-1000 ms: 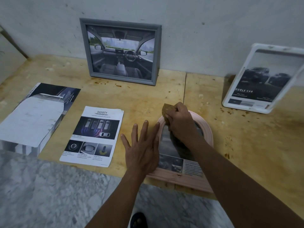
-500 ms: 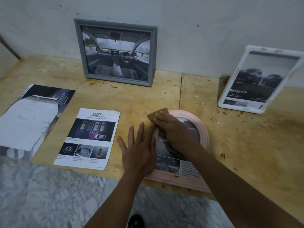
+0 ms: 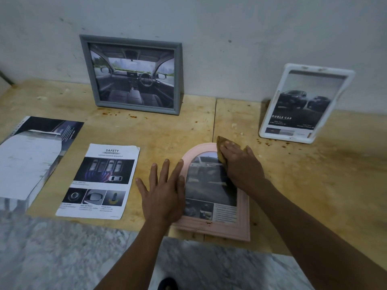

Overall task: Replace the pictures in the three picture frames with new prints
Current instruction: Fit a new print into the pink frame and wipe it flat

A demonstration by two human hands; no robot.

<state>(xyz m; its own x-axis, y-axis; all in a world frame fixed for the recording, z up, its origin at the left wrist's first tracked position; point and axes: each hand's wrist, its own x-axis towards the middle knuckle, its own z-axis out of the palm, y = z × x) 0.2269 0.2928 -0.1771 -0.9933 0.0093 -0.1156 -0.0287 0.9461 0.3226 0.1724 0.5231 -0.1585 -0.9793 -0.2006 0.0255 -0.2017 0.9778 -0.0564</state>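
A pink arched picture frame (image 3: 222, 228) lies flat at the wooden table's front edge, with a car print showing behind its glass. My left hand (image 3: 162, 191) rests flat with fingers spread, pressing on the frame's left side. My right hand (image 3: 240, 164) presses a small brown cloth (image 3: 222, 143) against the upper right of the glass. A grey frame (image 3: 134, 74) with a car-interior picture leans on the wall at the back. A white frame (image 3: 303, 103) with a double-cab print leans at the back right.
A loose "Safety" print (image 3: 98, 181) lies left of the pink frame. Further left sits a brochure stack (image 3: 31, 158) with a blank sheet on top. The wooden table (image 3: 314, 185) ends just below the pink frame, over a marble floor (image 3: 52, 254).
My right hand slid the brown cloth from the top left of the pink frame's glass over to its upper right. My left hand stayed flat on the frame's left side.
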